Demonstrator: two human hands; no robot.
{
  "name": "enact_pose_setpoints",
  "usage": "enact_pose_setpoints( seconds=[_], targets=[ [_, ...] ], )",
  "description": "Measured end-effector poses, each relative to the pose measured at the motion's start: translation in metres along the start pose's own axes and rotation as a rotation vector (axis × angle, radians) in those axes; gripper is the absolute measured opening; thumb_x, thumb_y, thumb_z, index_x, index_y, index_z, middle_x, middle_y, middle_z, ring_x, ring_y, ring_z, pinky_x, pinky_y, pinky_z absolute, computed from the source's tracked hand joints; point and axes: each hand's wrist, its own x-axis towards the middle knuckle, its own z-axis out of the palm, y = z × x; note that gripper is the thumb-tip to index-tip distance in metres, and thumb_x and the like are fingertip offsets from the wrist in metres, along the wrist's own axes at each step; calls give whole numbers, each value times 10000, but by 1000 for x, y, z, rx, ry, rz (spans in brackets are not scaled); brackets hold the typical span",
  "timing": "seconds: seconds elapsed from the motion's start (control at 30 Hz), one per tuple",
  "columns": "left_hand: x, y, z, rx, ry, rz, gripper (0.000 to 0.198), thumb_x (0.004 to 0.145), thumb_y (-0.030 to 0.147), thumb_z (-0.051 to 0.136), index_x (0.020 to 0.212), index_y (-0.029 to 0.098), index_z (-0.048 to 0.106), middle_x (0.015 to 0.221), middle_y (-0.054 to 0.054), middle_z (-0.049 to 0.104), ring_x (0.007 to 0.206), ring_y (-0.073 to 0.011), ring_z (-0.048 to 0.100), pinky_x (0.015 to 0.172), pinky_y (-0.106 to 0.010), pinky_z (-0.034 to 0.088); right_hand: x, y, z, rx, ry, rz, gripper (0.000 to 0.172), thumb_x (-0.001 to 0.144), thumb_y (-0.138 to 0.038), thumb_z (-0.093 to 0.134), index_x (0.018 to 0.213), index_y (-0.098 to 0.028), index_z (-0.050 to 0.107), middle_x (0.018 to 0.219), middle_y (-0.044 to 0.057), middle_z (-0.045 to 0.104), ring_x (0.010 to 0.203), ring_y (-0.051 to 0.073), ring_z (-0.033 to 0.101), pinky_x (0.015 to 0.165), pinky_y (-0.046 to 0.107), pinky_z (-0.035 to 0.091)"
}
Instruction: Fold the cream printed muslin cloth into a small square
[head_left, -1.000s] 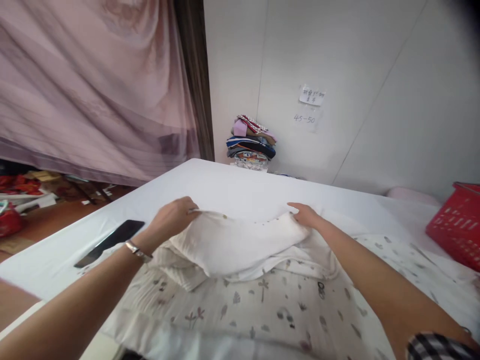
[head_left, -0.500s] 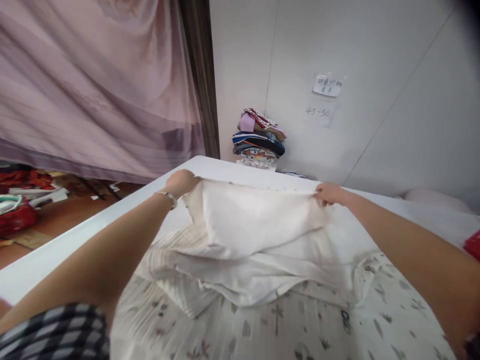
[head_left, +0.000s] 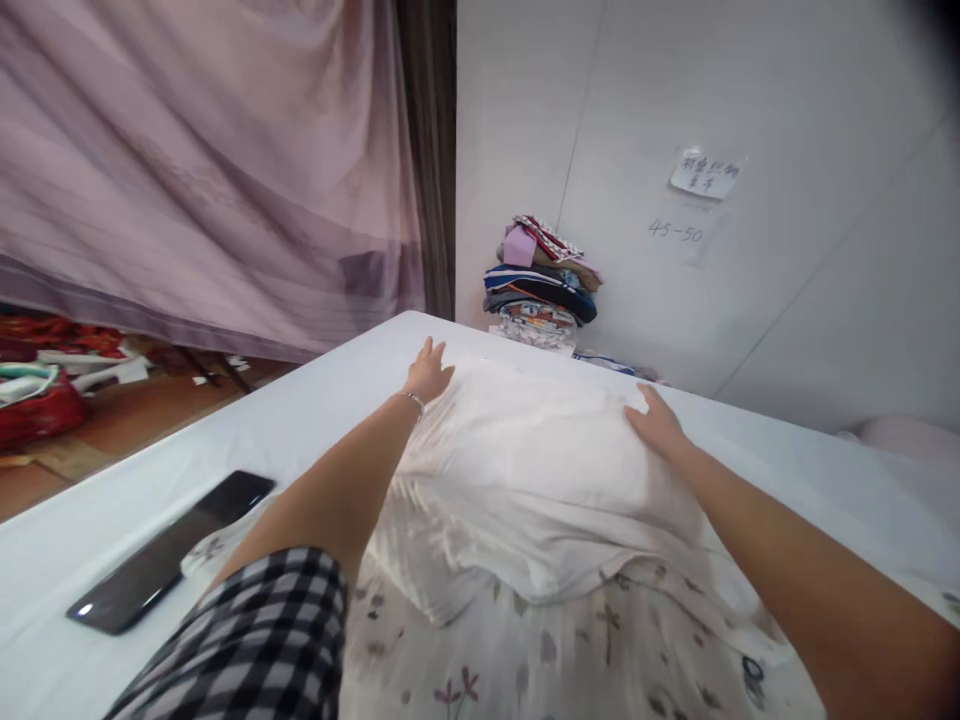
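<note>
A thin white cloth item (head_left: 547, 450), probably a garment, lies in loose folds across the white table. Its near part (head_left: 570, 660) carries a print of small plants and flowers in brown and grey. My left hand (head_left: 429, 374) is at the far left edge of the cloth, fingers spread, gripping nothing. At the far right edge my right hand (head_left: 656, 420) rests open against the cloth, thumb and fingers apart. Both arms reach forward, one to each side of the cloth.
A black phone (head_left: 172, 550) lies on the white table (head_left: 300, 430) left of my arm. A stack of folded clothes (head_left: 540, 285) stands by the wall. Handwritten paper signs (head_left: 703, 175) hang there. A pink curtain (head_left: 210, 170) hangs at left, above a red bag (head_left: 45, 415).
The cloth's far edge was held up between both hands; now it lies on the table and both hands have let go. My view has shifted left, and the phone has come into sight.
</note>
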Motion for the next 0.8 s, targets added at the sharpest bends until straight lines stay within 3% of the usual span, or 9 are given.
enact_pose_setpoints(
  seconds=[0.07,0.17,0.33,0.43,0.57,0.67,0.8],
  targets=[
    [-26,-11,2,63,-107,5,532,866,339,431,1344,125,340,1480,-163,154,1326,-264,262,1061,-390,274,-26,-4,6,-64,-97,-57,487,809,-325,457,1256,-133,477,1368,130,409,1257,257,376,1045,378,305],
    [-69,-18,-4,113,-236,52,484,868,414,422,1271,148,455,1445,-150,270,1301,-261,315,1056,-403,277,-63,-13,2,-134,-192,-193,414,837,-333,411,1193,-173,548,1353,101,440,1283,258,336,1045,445,282],
    [-150,-17,-35,66,-313,284,423,887,447,373,1174,194,554,1330,-90,470,1245,-209,407,1044,-331,301,-124,-23,-22,-95,-249,-183,451,872,-419,328,1177,-193,572,1332,78,470,1289,265,327,1045,516,251],
    [-200,-22,-53,7,-283,349,464,880,498,362,1200,208,531,1312,-80,490,1241,-214,411,1063,-372,278,-172,-21,-41,-29,-238,-211,485,878,-469,309,1175,-202,583,1330,70,472,1266,265,368,1040,493,296],
    [-253,-43,-64,23,-199,341,553,859,517,395,1333,231,377,1393,-77,391,1307,-231,307,1096,-470,188,-245,-8,-63,-21,-192,-388,433,878,-457,380,1192,-232,575,1322,43,482,1245,258,401,1021,476,353],
    [-273,-61,-65,84,-119,291,536,852,411,445,1345,219,359,1411,-83,361,1319,-239,281,1096,-488,182,-286,5,-73,-75,-97,-524,405,861,-412,454,1223,-255,546,1329,33,475,1231,268,418,1007,488,369],
    [-275,-74,-67,164,-32,242,442,815,196,436,1255,185,481,1374,-103,412,1291,-251,329,1068,-468,264,-305,12,-78,-92,71,-614,377,848,-355,473,1196,-234,557,1307,58,496,1211,299,434,987,516,367]
  ],
)
